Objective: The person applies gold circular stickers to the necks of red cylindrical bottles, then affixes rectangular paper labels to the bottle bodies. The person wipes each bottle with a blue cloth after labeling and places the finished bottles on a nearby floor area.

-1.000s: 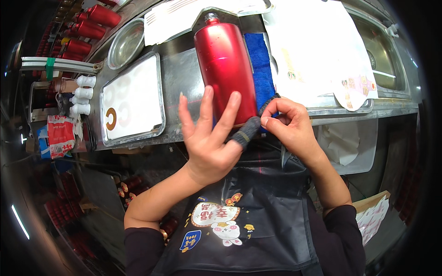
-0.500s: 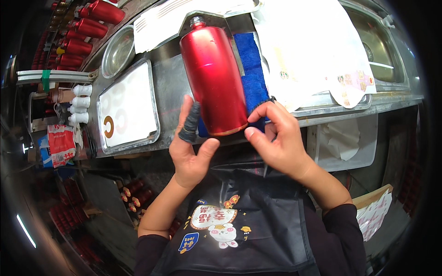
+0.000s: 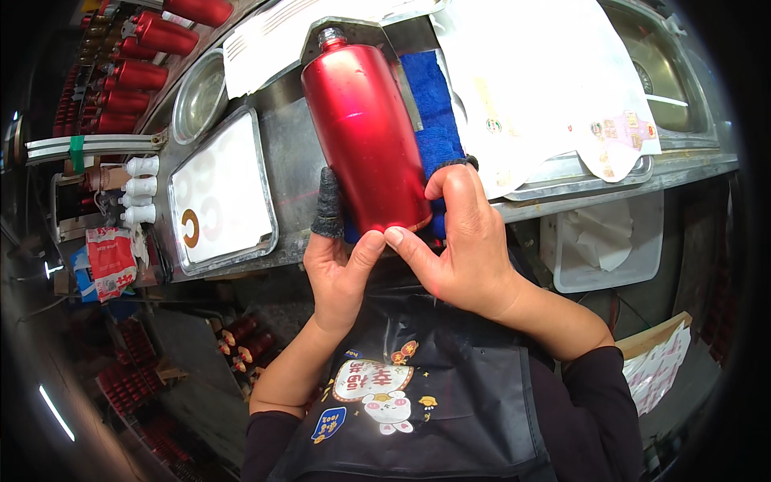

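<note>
A glossy red bottle (image 3: 365,132) lies with its threaded neck away from me and its base toward me. Its neck end rests at an angled metal holder (image 3: 373,34), and a blue towel (image 3: 434,100) shows along its right side. My left hand (image 3: 337,273) is at the base's left, its thumb on the bottom edge and a black-wrapped finger along the side. From the right, my right hand (image 3: 470,249) grips the base, thumb pressed at the bottom edge beside the left thumb, fingers curled against the side. Its fingertips are partly hidden.
To the left, a metal tray (image 3: 269,193) holds a white sheet with a brown C-shaped piece (image 3: 190,228). Beyond it stands a metal bowl (image 3: 201,96). White printed sheets (image 3: 514,88) and a sink (image 3: 654,72) are at right; a white bin (image 3: 566,257) sits below the counter.
My right hand has moved left along the base, and both thumbs now meet at its bottom edge. My left hand has closed in on the bottle's side. The view has shifted slightly.
</note>
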Demonstrator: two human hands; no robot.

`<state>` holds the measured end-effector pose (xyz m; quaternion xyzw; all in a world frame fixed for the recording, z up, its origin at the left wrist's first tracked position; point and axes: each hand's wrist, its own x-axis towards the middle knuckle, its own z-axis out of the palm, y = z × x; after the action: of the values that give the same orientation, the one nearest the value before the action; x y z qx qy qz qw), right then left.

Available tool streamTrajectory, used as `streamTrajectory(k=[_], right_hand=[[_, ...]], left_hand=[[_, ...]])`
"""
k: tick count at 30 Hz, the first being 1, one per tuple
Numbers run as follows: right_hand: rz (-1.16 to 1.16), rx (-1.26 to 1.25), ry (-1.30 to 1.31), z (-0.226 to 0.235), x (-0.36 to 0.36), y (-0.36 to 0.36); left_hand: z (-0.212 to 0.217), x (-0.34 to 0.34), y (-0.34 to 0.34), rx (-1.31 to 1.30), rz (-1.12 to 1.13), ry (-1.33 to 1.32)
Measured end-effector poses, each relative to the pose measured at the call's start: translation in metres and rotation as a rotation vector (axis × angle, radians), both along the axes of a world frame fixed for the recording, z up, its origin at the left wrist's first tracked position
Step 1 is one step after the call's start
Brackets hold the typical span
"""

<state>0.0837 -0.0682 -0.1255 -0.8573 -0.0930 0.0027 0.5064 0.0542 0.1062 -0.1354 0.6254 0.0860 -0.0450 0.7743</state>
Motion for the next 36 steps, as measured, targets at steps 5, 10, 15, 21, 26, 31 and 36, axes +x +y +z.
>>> streamTrajectory(k=[5,10,15,21,26,31,36], right_hand=[[-0.001,0.040,0.004,-0.002,0.000,0.000],[0.014,0.081,0.062,-0.003,-0.002,-0.002],[0.016,0.237,0.184,-0.007,0.000,-0.010],[0.025,0.153,0.163,-0.003,0.000,-0.006],[0.017,-0.043,0.040,0.002,-0.002,0.006],[-0.007,0.004,0.029,-0.003,0.001,0.007],[-0.001,0.006,-0.024,-0.006,0.003,0.004]], left_hand=[[0.001,0.000,-0.003,0.005,0.007,-0.003],[0.003,0.000,-0.001,0.041,-0.001,0.021],[-0.002,-0.009,0.004,0.141,0.049,0.007],[-0.009,-0.041,0.023,0.696,-0.070,-0.227],[-0.023,-0.055,0.020,0.830,-0.084,-0.274],[-0.022,-0.052,0.017,0.872,-0.095,-0.321],[-0.021,-0.049,0.019,0.875,-0.117,-0.342]])
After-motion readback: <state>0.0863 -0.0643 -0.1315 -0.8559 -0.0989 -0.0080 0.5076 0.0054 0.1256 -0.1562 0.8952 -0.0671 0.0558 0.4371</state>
